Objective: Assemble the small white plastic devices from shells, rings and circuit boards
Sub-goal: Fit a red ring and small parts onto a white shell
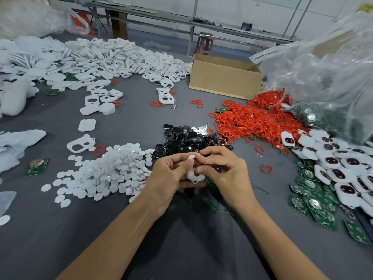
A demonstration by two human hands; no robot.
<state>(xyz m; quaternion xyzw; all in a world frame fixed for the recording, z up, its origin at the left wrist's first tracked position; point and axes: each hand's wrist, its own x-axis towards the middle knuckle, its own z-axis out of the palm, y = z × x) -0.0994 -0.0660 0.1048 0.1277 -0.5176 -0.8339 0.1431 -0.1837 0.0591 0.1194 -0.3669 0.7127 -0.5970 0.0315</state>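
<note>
— What do the hands hold?
— Both grip one white shell (194,175) of smooth plastic with a round hole in it, over the grey tabletop (141,126), nearer to its near edge. The left hand (171,174) curls its fingers under the shell and lays the thumb on it. The right hand (226,168) pinches the upper end with bent fingers.
— And around them?
— A heap of flat white discs (113,172) lies toward the left edge, and glossy black pieces (181,138) lie just behind the hands. Thin red rings (248,120) and green circuit boards (314,201) lie toward the right edge. A cardboard box (224,75) stands toward the far edge.
</note>
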